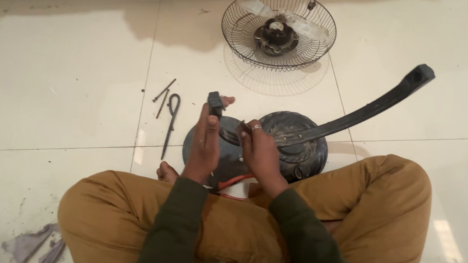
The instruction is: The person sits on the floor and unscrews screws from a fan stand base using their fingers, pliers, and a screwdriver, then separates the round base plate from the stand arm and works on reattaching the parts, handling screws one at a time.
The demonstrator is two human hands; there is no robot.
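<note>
My left hand (203, 146) has its grip pinching a small black block (214, 103), my right hand (260, 153) curls loosely above the round fan base (300, 148)

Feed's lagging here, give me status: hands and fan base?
Left hand grips small black part. Right hand over round fan base. Pliers lie left, apart.

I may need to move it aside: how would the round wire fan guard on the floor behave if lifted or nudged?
The wire fan guard is thin open wire, so probably light, though the motor hub in it adds weight. It lies like a bowl, so it may rock. On glossy floor tiles it likely slides easily.
</note>
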